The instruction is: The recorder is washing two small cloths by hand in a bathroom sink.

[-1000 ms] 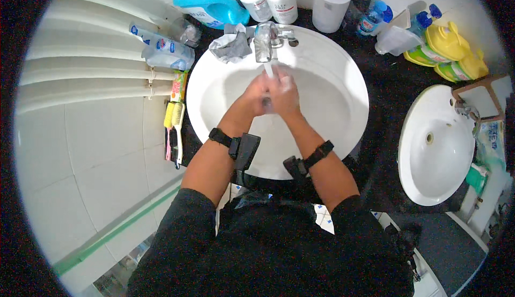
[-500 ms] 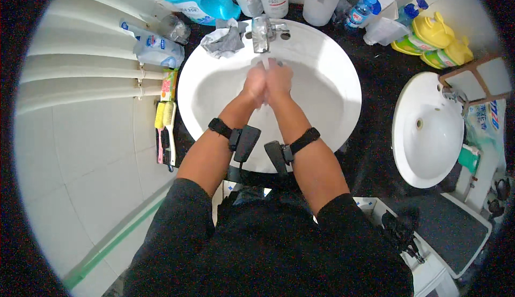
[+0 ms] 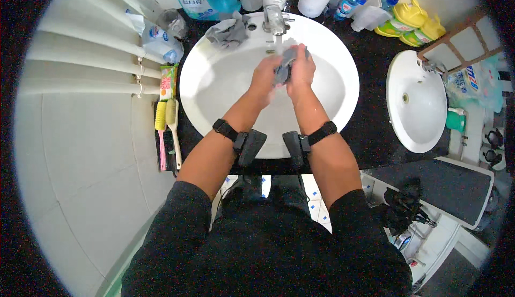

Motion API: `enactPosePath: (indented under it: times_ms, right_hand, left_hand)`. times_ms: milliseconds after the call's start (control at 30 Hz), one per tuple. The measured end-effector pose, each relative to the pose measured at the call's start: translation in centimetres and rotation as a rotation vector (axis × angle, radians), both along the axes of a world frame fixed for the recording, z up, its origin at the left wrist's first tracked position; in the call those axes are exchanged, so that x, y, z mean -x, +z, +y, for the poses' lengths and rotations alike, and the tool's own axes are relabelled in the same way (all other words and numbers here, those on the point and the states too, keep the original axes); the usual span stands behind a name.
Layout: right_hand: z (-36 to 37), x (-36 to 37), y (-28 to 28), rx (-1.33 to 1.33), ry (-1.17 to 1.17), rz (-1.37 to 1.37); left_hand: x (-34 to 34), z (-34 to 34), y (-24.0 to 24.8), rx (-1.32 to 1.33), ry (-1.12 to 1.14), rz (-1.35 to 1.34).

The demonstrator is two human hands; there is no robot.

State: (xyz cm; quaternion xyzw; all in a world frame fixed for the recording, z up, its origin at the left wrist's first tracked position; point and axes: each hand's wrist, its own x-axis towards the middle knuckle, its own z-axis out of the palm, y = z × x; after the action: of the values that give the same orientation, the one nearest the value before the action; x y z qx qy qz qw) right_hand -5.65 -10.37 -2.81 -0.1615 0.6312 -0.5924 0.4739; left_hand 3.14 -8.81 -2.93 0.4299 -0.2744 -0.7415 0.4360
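Left hand (image 3: 264, 77) and right hand (image 3: 302, 72) close together, partly curled

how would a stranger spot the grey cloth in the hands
Find the nearer white sink, then the tap at its back edge. Below it, left hand and right hand hold this grey cloth, unlike the second cloth, which lies on the rim.
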Motion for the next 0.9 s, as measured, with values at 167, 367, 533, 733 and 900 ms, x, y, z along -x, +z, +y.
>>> enactPosePath:
  times_ms: [167,367,533,733,900]
  right_hand:
    - [2.8,-4.4,-0.2,0.183,0.24,0.511]
    - [-1.0,-0.9,-2.9,0.11,0.214,0.44]
    - [1.9,-4.0,-0.4,0.088,0.324,0.615]
    - [-1.3,1.0,-3.1,0.327,0.497,0.968]
    - [-3.5,2.3,-0.3,0.074,0.93,0.422]
  left_hand:
    - [-3.0,-0.6,-2.1,-0.441,0.111,0.396]
    - [0.6,-2.0,-1.4,-0.254,0.113,0.416]
    - [-1.3,-3.8,-1.7,-0.302,-0.023,0.286]
    - [-0.1,-4.5,-0.6,-0.42,0.024,0.282]
    - [-0.7,-4.3,-0.5,-0.563,0.097,0.324]
